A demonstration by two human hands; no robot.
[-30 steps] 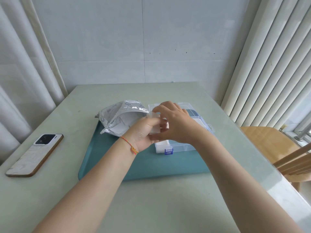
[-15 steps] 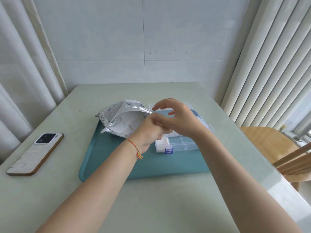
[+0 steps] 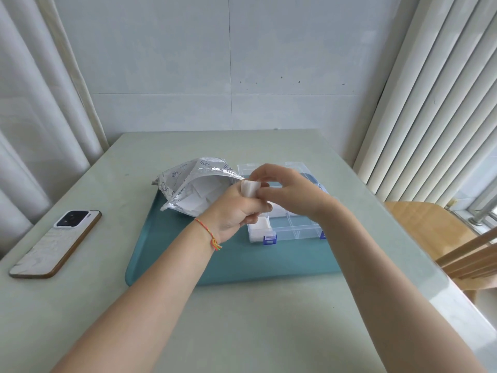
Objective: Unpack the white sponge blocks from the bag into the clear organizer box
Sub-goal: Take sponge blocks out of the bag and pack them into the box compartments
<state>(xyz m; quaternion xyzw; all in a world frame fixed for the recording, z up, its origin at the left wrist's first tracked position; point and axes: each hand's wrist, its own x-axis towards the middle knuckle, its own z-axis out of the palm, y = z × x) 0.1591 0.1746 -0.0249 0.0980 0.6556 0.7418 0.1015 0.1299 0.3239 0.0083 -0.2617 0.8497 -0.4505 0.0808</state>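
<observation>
- Here, both forearms reach in from the near edge of the table [image 3: 242, 319] and meet above the teal tray [image 3: 236, 262].
- Left hand [image 3: 234, 211]: back of the hand toward the camera, wrist bent slightly, fingers curled inward. A white sponge block [image 3: 249, 188] stands out of the top of its grip, pinched near the thumb.
- Red-and-yellow string bracelet [image 3: 208, 234] sits on the left wrist.
- Right hand [image 3: 290, 195]: palm down, wrist arched, fingers loosely bent. Its thumb and forefinger close on the right edge of the same sponge block, so both hands hold the one piece.
- The block is held in the air over the left rear part of the clear organizer box [image 3: 290, 227], apart from its compartments.
- The box lies on the tray with its lid open to the rear; blue latches [image 3: 269, 239] on the near edge. The near-left compartment holds white sponge [image 3: 259, 228]; the near compartments to its right look bare.
- Silver foil bag [image 3: 193, 184] lies on the tray's far-left corner, mouth gaping toward the hands, more white blocks visible inside.
- Smartphone [image 3: 56, 242] lies face down on the table, well left of the tray.
- Wooden chair [image 3: 441, 238] stands at the table's right side.
</observation>
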